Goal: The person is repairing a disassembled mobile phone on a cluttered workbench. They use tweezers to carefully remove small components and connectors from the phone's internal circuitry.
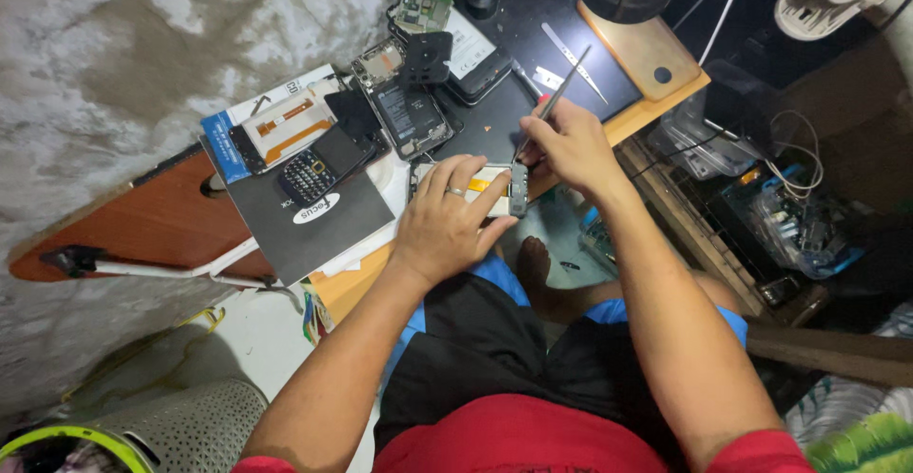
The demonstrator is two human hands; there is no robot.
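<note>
My left hand lies over an opened phone at the near edge of the wooden table, pressing it flat; a ring shows on one finger. Part of the phone is hidden under the fingers. My right hand grips a thin metal tool like a pen, its tip down on the phone's inner frame near the right end.
Several dismantled phones and circuit boards lie on a dark mat further back. A keypad phone rests on a grey booklet. Tweezers sit on the mat. Boxes of cables stand to the right.
</note>
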